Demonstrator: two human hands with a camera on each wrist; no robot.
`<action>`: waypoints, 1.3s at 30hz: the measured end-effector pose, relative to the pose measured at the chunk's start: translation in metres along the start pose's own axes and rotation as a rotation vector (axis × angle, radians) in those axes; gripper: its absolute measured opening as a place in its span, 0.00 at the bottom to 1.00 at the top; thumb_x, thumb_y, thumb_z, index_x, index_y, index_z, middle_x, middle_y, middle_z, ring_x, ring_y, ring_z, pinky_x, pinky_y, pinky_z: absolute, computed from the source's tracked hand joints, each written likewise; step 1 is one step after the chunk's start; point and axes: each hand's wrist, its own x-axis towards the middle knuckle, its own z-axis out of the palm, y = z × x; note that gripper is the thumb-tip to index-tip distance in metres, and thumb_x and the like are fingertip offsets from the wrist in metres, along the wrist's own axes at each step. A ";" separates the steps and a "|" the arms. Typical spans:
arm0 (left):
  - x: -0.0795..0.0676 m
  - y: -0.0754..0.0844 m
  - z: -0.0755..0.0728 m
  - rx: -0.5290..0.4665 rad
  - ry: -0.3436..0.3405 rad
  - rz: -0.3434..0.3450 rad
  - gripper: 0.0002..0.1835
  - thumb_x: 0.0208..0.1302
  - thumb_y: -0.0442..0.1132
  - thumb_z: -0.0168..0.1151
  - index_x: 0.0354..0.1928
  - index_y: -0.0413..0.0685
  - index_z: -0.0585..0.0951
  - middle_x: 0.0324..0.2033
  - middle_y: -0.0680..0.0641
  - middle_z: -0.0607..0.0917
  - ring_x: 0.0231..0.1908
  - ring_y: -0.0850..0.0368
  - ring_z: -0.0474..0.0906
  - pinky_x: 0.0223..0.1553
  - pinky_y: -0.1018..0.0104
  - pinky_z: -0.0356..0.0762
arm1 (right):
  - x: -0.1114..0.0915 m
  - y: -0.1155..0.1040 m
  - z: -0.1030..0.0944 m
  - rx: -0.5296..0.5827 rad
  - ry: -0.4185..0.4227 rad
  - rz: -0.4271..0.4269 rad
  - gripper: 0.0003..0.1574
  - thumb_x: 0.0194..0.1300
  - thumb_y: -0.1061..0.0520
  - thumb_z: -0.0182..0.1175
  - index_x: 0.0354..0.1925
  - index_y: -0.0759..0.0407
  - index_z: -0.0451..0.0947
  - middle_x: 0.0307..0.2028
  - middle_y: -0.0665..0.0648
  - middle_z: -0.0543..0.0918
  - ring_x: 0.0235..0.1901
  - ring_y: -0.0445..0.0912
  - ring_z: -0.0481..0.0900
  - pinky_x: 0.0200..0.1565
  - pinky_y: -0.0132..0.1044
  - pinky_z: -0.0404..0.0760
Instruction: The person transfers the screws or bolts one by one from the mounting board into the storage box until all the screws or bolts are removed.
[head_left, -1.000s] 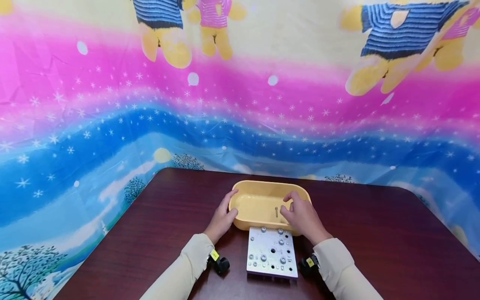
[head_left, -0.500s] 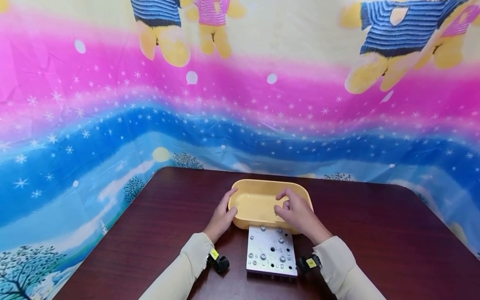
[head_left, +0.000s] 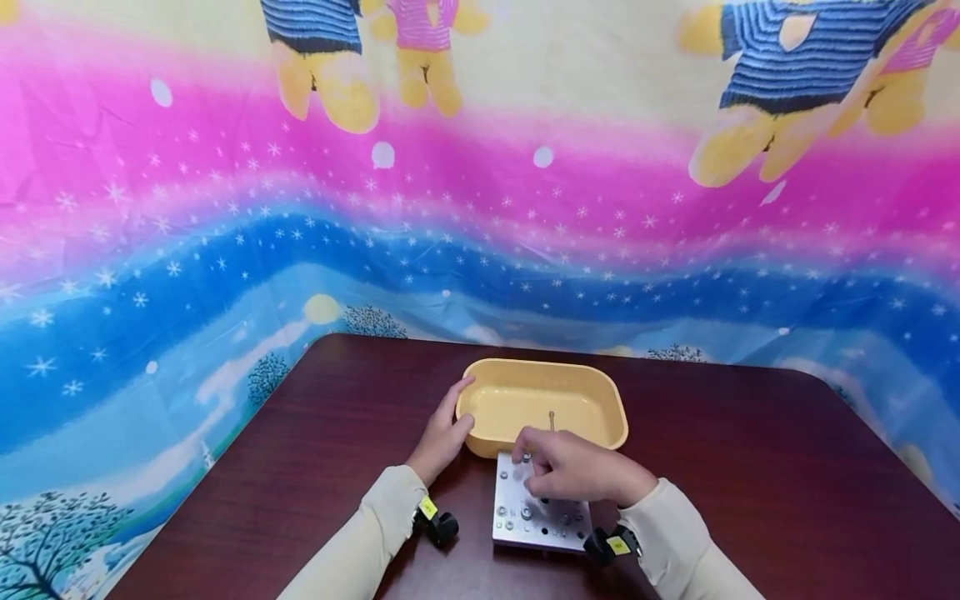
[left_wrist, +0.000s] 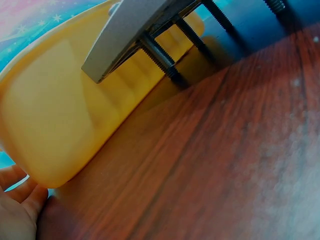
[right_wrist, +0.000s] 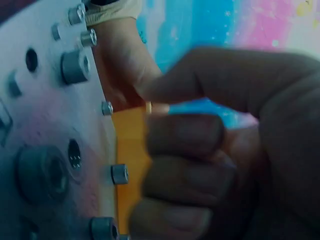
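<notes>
Gripping one end of the yellow tray on the desk is the left hand. Right hand: above the bolted metal plate, fingers curled; whether they pinch anything, I cannot tell. One screw lies in the tray, just beyond the plate.

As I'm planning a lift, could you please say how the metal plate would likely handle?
The metal plate looks rigid and probably heavy for its size, being a slab bearing several socket-head screws. Its flat shape makes rolling unlikely. If pushed, it may scrape or catch, since threaded bolts project from its underside.
</notes>
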 end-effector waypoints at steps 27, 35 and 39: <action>-0.018 0.042 -0.007 -0.010 -0.028 0.035 0.33 0.62 0.28 0.47 0.72 0.43 0.61 0.70 0.39 0.61 0.65 0.41 0.60 0.58 0.49 0.61 | -0.002 -0.014 0.023 -0.035 -0.197 -0.010 0.09 0.53 0.61 0.63 0.30 0.48 0.75 0.15 0.41 0.70 0.17 0.33 0.66 0.21 0.28 0.65; -0.017 0.039 -0.007 -0.010 -0.028 0.041 0.33 0.62 0.28 0.47 0.72 0.44 0.61 0.70 0.40 0.61 0.66 0.42 0.60 0.57 0.51 0.61 | 0.001 -0.013 0.023 -0.047 -0.185 0.007 0.06 0.53 0.58 0.64 0.27 0.48 0.76 0.16 0.42 0.69 0.17 0.34 0.65 0.21 0.28 0.64; -0.017 0.041 -0.006 -0.005 -0.019 0.043 0.33 0.61 0.28 0.47 0.71 0.43 0.61 0.70 0.40 0.61 0.65 0.41 0.60 0.58 0.51 0.61 | 0.002 -0.013 0.023 -0.043 -0.192 0.032 0.06 0.55 0.57 0.64 0.27 0.47 0.76 0.15 0.43 0.70 0.15 0.35 0.66 0.20 0.29 0.64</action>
